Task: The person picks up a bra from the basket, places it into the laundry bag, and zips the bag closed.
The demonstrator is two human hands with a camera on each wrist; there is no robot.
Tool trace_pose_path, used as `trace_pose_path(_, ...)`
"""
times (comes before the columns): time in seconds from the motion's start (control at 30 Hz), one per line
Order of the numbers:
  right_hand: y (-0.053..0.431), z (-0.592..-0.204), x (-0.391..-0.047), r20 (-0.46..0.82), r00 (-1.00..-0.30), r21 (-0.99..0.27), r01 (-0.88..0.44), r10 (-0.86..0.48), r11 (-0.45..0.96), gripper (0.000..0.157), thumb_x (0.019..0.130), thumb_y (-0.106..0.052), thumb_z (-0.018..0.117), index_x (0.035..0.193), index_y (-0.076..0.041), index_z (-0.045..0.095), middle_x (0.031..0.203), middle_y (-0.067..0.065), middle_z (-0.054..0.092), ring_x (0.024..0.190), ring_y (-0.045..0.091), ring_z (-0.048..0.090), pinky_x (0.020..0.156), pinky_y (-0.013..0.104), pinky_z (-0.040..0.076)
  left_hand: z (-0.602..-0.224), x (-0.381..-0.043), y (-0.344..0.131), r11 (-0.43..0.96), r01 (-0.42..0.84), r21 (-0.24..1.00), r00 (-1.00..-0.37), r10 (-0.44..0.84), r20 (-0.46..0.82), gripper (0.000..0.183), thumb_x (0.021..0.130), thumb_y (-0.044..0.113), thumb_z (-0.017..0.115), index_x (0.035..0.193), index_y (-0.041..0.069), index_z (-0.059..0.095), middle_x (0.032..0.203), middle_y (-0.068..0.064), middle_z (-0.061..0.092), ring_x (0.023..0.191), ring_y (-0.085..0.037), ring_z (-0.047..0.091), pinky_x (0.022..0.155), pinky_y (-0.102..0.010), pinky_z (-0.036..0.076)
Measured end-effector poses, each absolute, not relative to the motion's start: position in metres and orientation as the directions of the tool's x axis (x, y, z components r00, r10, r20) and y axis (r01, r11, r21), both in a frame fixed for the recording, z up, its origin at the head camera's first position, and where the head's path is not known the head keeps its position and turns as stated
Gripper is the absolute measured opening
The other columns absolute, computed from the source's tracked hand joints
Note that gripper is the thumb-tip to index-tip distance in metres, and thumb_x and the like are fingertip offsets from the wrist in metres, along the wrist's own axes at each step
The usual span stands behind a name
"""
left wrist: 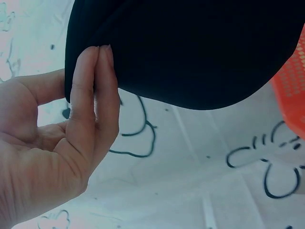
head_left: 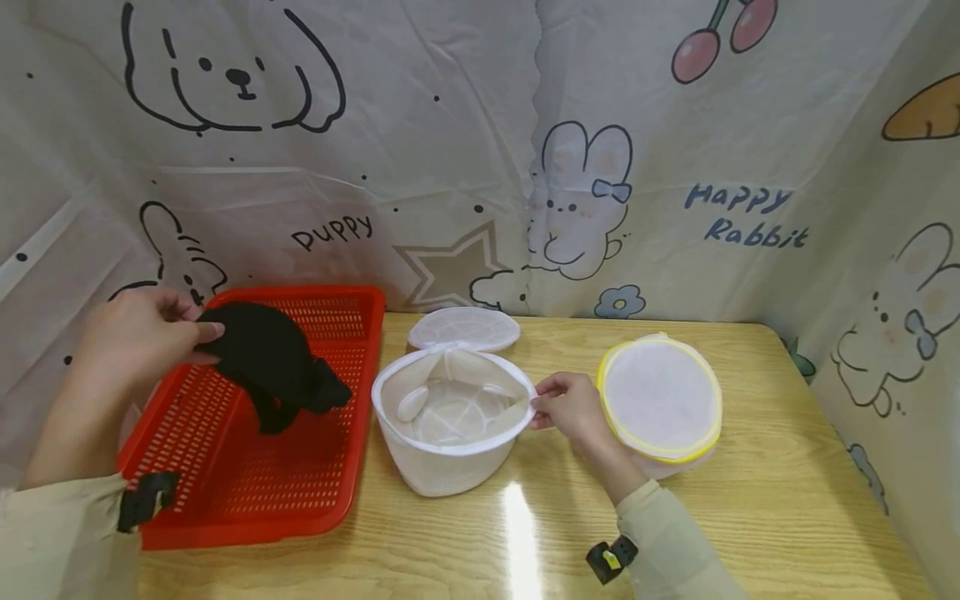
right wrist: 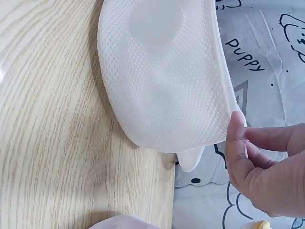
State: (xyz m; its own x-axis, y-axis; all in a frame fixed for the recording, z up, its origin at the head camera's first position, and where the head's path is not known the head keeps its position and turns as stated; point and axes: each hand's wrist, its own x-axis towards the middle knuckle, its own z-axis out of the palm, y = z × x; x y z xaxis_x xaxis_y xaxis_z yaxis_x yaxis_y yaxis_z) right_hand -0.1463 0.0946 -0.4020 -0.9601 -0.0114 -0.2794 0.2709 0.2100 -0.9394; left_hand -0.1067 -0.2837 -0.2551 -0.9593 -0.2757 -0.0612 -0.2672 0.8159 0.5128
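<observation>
My left hand (head_left: 142, 333) pinches one end of a black bra (head_left: 262, 350) between thumb and fingers, above the red plastic basket (head_left: 352, 467). Its smooth, rounded edge shows close up in the left wrist view, and the far end droops over the basket. On the table stands a white mesh laundry bag (head_left: 450, 471), its round lid (head_left: 465, 327) folded back and its mouth upward. A small white oval piece (head_left: 412, 402) shows inside. My right hand (head_left: 573, 407) pinches the bag's zippered rim at its right side.
A second round mesh bag (head_left: 660, 400) with a yellow zip edge lies right of my right hand, its lid over it. The wooden table (head_left: 780, 467) meets a printed cloth (head_left: 450, 167) hung behind and at the sides.
</observation>
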Motion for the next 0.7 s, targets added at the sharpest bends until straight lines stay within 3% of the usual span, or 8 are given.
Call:
trace_pose_path(0.47, 0.095, -0.4, -0.149, -0.285, -0.958, -0.935, 0.271, -0.028, 0.227, 0.011, 0.08, 0.016, 0.058, 0.091, 0.014, 0.058, 0.075, 0.016, 0.057, 0.052, 0.014, 0.058, 0.056, 0.029, 0.055, -0.226, -0.114, -0.236, 0.86, -0.116, 0.497, -0.987, -0.156, 0.04, 0.023, 0.088, 0.017, 0.061, 0.087, -0.003, 0.049, 0.074, -0.012, 0.059, 0.061, -0.024, 0.067, 0.066, -0.041, 0.038)
trace_pose_path(0.7, 0.094, -0.401, -0.149, -0.281, -0.959, -0.939, 0.269, -0.027, 0.215, 0.01, 0.08, 0.016, 0.057, 0.09, 0.015, 0.058, 0.074, 0.015, 0.055, 0.051, 0.014, 0.058, 0.056, 0.029, 0.056, -0.226, -0.116, -0.209, 0.863, -0.06, 0.502, -0.982, -0.142, 0.126, 0.019, 0.085, 0.016, 0.061, 0.085, -0.001, 0.052, 0.073, -0.014, 0.058, 0.085, -0.038, 0.051, 0.062, -0.038, 0.037)
